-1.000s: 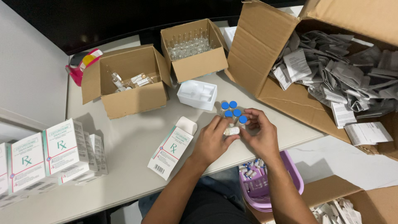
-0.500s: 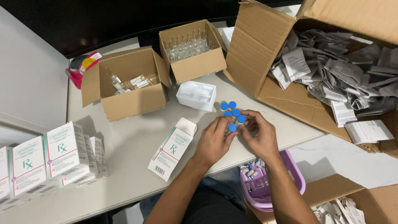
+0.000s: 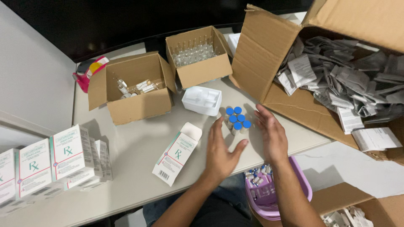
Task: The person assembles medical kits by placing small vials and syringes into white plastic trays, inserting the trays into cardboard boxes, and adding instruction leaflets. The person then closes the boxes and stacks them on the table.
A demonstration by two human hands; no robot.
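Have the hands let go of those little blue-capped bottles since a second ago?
Yes. Both the left hand and right hand have opened and drawn back toward the table's near edge; the blue-capped bottles stand alone beside the white tray.

Pharmacy-type packing station. White table with medicine cartons, blue-capped vials, and a cardboard box of folded leaflets.

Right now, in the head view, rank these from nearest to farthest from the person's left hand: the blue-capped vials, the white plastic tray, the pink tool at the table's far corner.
1. Cluster of blue-capped glass vials: just right of the left hand, off its fingers.
2. White plastic tray: beyond the hand, toward the cardboard boxes.
3. Pink tool: far left corner.
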